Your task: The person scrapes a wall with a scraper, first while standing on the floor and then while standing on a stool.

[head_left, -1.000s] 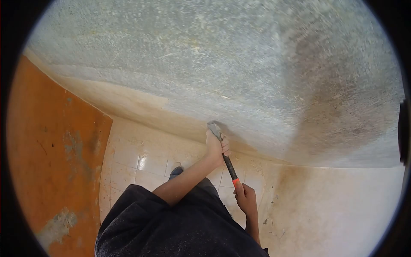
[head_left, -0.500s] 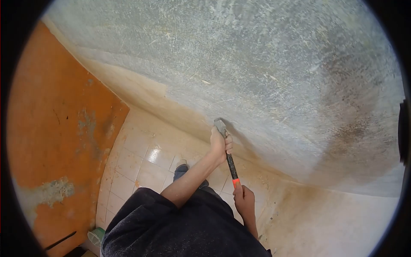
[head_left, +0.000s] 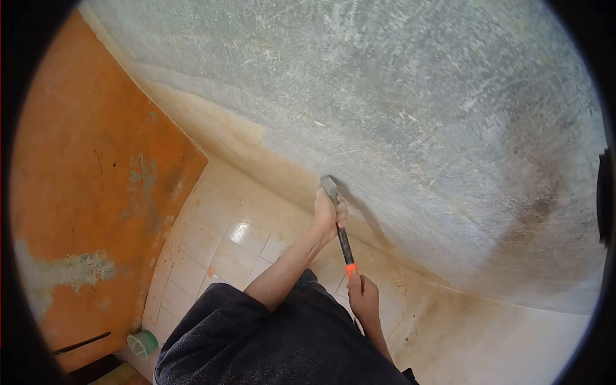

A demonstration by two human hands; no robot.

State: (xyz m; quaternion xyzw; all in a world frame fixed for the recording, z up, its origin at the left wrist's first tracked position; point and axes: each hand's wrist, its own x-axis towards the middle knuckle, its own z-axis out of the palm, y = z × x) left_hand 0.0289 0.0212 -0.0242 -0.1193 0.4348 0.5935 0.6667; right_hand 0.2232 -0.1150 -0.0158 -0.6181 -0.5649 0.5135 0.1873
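A long-handled scraper (head_left: 344, 246) with a grey head, black shaft and orange band slants across the lower middle of the view. My left hand (head_left: 329, 209) is closed around it just under the head. Lower down, my right hand (head_left: 363, 294) grips the handle at and below the orange band. The tool's head is at the grey, scratched wall (head_left: 398, 128), by the upper edge of a cream strip (head_left: 221, 131) along its base. Exactly how the blade's edge meets the wall is hard to make out.
At left stands an orange wall (head_left: 83, 173) with grey worn patches. Below lies a tiled floor (head_left: 228, 256) with dust and crumbs. A green basket-like container (head_left: 142, 344) sits at lower left, near a thin dark rod (head_left: 83, 342). A whitish wall (head_left: 513, 340) is at lower right.
The view has shifted slightly, so the walls appear further right and more of the green container shows. Both hands keep their hold on the scraper, with its head at nearly the same place in view.
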